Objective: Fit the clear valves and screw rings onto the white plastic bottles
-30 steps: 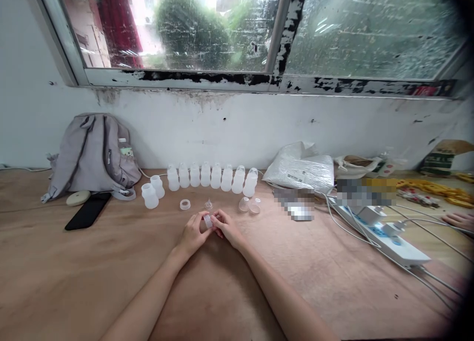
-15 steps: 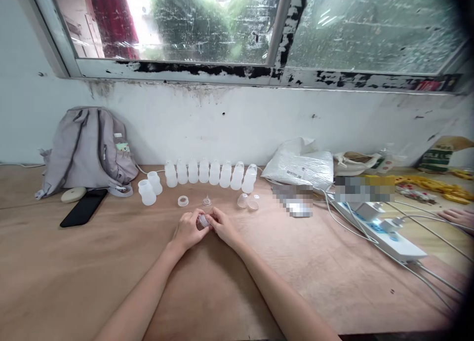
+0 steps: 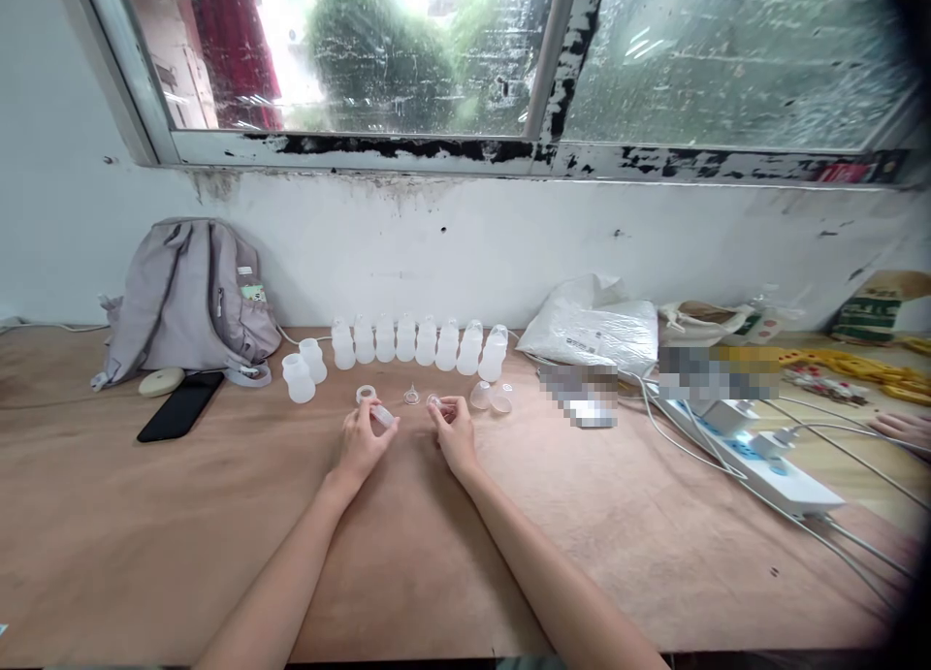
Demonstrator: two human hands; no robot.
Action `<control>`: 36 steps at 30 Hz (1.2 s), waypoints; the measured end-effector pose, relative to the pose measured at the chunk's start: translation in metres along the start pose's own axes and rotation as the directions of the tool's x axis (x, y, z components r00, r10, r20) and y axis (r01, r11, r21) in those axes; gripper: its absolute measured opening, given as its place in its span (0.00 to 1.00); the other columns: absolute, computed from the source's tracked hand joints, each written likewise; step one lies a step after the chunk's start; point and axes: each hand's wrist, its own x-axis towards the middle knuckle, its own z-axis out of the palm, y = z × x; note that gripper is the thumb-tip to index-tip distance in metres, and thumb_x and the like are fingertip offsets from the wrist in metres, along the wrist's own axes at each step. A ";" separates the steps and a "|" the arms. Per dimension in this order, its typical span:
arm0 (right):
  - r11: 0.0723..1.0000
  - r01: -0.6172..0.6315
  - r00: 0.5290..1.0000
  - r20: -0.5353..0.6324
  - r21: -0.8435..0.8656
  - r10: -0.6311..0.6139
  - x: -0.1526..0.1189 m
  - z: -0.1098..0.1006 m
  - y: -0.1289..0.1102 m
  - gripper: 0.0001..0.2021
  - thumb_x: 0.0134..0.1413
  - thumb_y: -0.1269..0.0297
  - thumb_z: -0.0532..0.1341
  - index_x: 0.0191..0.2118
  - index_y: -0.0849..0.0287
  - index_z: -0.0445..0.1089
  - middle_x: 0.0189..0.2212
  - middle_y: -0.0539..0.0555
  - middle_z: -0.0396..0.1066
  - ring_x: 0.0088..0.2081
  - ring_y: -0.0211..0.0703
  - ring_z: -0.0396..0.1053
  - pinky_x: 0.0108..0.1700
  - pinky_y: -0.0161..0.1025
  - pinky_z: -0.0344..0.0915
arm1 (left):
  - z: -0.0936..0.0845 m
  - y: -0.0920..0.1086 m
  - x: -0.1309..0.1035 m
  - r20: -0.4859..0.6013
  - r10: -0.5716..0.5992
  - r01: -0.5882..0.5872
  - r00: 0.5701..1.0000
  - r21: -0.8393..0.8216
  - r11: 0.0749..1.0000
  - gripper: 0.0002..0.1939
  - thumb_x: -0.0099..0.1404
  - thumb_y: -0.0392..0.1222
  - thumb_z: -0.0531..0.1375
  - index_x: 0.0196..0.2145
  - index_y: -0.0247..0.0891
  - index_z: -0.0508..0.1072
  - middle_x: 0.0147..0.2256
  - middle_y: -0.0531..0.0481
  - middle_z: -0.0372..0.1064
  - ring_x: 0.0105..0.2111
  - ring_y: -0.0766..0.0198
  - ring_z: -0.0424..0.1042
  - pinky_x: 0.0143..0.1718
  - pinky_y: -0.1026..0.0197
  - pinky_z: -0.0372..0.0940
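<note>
My left hand (image 3: 364,444) pinches a translucent white ring (image 3: 382,416) between thumb and fingers, close in front of another ring (image 3: 365,394) on the table. A small clear piece (image 3: 434,401), probably a nipple, is held in the fingertips of my right hand (image 3: 455,431). Between the hands and a little behind them, a clear nipple (image 3: 411,396) stands on the table. Two clear domed caps (image 3: 501,398) lie just right of my right hand. Several frosted bottles with clear tops (image 3: 427,342) form a curved row behind. Two open frosted bottles (image 3: 299,378) stand at the left.
A grey backpack (image 3: 185,302), a black phone (image 3: 180,407) and a round cream object (image 3: 161,382) are at the left. To the right are a plastic-wrapped package (image 3: 593,331), a white power strip (image 3: 771,471) with cables, and another person's hand (image 3: 902,430) at the edge.
My hands have moved apart, the left one leftward with the ring, the right one rightward with a small clear piece. The whole view has shifted slightly.
</note>
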 end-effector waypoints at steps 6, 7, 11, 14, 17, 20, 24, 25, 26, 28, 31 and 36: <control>0.983 0.022 1.000 0.016 -0.181 -0.019 0.016 -0.008 0.012 0.10 0.43 0.62 0.56 0.34 0.58 0.66 0.28 0.52 0.61 0.24 0.37 0.60 0.25 0.36 0.60 | -0.008 -0.047 0.017 -0.061 -0.182 0.187 0.981 0.098 0.977 0.17 0.55 0.45 0.55 0.41 0.38 0.55 0.38 0.43 0.65 0.39 0.57 0.67 0.38 0.58 0.61; 0.975 0.026 0.999 0.028 -0.221 -0.021 0.017 -0.008 0.014 0.10 0.43 0.63 0.55 0.34 0.58 0.67 0.29 0.52 0.61 0.24 0.37 0.60 0.25 0.36 0.60 | -0.010 -0.053 0.018 -0.077 -0.202 0.212 0.976 0.150 0.966 0.17 0.56 0.45 0.54 0.42 0.37 0.56 0.39 0.42 0.65 0.40 0.56 0.66 0.39 0.57 0.60; 0.951 0.047 0.997 0.075 -0.306 -0.025 0.024 -0.005 0.018 0.10 0.43 0.65 0.55 0.34 0.58 0.69 0.29 0.52 0.61 0.25 0.38 0.61 0.28 0.37 0.62 | -0.012 -0.062 0.017 -0.066 -0.232 0.239 0.970 0.409 0.881 0.13 0.59 0.46 0.51 0.39 0.35 0.60 0.38 0.41 0.65 0.43 0.53 0.63 0.45 0.51 0.55; 0.945 0.058 0.996 0.083 -0.320 -0.033 0.030 0.000 0.019 0.10 0.42 0.66 0.55 0.33 0.58 0.70 0.28 0.52 0.61 0.26 0.39 0.61 0.32 0.39 0.62 | -0.013 -0.056 0.015 -0.061 -0.225 0.228 0.972 0.461 0.858 0.12 0.59 0.44 0.51 0.37 0.36 0.63 0.40 0.40 0.63 0.43 0.52 0.62 0.43 0.50 0.55; 0.938 0.067 0.996 0.082 -0.341 -0.041 0.037 0.006 0.020 0.10 0.41 0.68 0.55 0.33 0.58 0.70 0.27 0.52 0.62 0.26 0.40 0.61 0.34 0.39 0.62 | -0.014 -0.050 0.015 -0.086 -0.230 0.242 0.969 0.494 0.835 0.12 0.58 0.44 0.51 0.39 0.38 0.65 0.42 0.40 0.58 0.42 0.52 0.60 0.40 0.52 0.57; 0.930 0.066 0.997 0.067 -0.360 -0.044 0.044 0.011 0.024 0.12 0.39 0.70 0.55 0.33 0.59 0.70 0.26 0.52 0.62 0.27 0.41 0.62 0.36 0.40 0.61 | -0.015 -0.048 0.016 -0.065 -0.225 0.226 0.972 0.516 0.827 0.13 0.59 0.44 0.51 0.40 0.40 0.66 0.41 0.42 0.58 0.42 0.52 0.60 0.38 0.53 0.58; 0.925 0.046 0.999 0.039 -0.378 -0.034 0.048 0.014 0.029 0.11 0.38 0.71 0.55 0.32 0.59 0.70 0.25 0.52 0.63 0.28 0.42 0.62 0.37 0.40 0.61 | -0.013 -0.048 0.016 -0.018 -0.204 0.185 0.979 0.510 0.840 0.14 0.59 0.41 0.50 0.43 0.42 0.65 0.44 0.43 0.59 0.44 0.53 0.59 0.40 0.52 0.57; 0.924 0.040 0.999 0.035 -0.380 -0.029 0.049 0.014 0.030 0.11 0.38 0.70 0.55 0.32 0.59 0.69 0.26 0.52 0.63 0.28 0.41 0.62 0.36 0.39 0.61 | -0.013 -0.049 0.016 -0.011 -0.196 0.175 0.981 0.504 0.846 0.14 0.59 0.40 0.50 0.44 0.42 0.65 0.45 0.43 0.60 0.44 0.53 0.59 0.41 0.51 0.57; 0.924 0.036 0.999 0.034 -0.380 -0.025 0.049 0.014 0.031 0.11 0.39 0.70 0.55 0.32 0.60 0.69 0.26 0.52 0.63 0.29 0.41 0.62 0.35 0.39 0.61 | -0.012 -0.049 0.017 -0.006 -0.185 0.164 0.983 0.495 0.853 0.15 0.59 0.39 0.50 0.45 0.42 0.64 0.46 0.43 0.61 0.45 0.53 0.59 0.42 0.51 0.57; 0.926 0.029 0.999 0.035 -0.376 -0.017 0.048 0.013 0.031 0.11 0.39 0.69 0.55 0.33 0.60 0.69 0.27 0.53 0.63 0.28 0.41 0.63 0.34 0.38 0.61 | -0.010 -0.050 0.017 -0.005 -0.156 0.140 0.988 0.473 0.870 0.16 0.59 0.37 0.49 0.46 0.41 0.63 0.47 0.44 0.62 0.46 0.54 0.59 0.44 0.51 0.55; 0.932 0.016 0.999 0.035 -0.362 -0.003 0.046 0.012 0.030 0.12 0.39 0.70 0.54 0.33 0.61 0.70 0.27 0.54 0.64 0.28 0.40 0.63 0.32 0.37 0.62 | -0.008 -0.053 0.016 -0.019 -0.112 0.109 0.994 0.446 0.888 0.17 0.59 0.35 0.48 0.47 0.40 0.62 0.49 0.43 0.61 0.49 0.54 0.57 0.48 0.50 0.53; 0.949 -0.009 0.999 0.046 -0.314 0.025 0.043 0.011 0.025 0.13 0.38 0.70 0.54 0.34 0.59 0.71 0.26 0.52 0.66 0.25 0.38 0.64 0.28 0.35 0.62 | -0.006 -0.054 0.015 -0.035 -0.102 0.108 0.994 0.423 0.900 0.17 0.61 0.39 0.47 0.48 0.41 0.62 0.51 0.43 0.59 0.52 0.53 0.54 0.50 0.48 0.50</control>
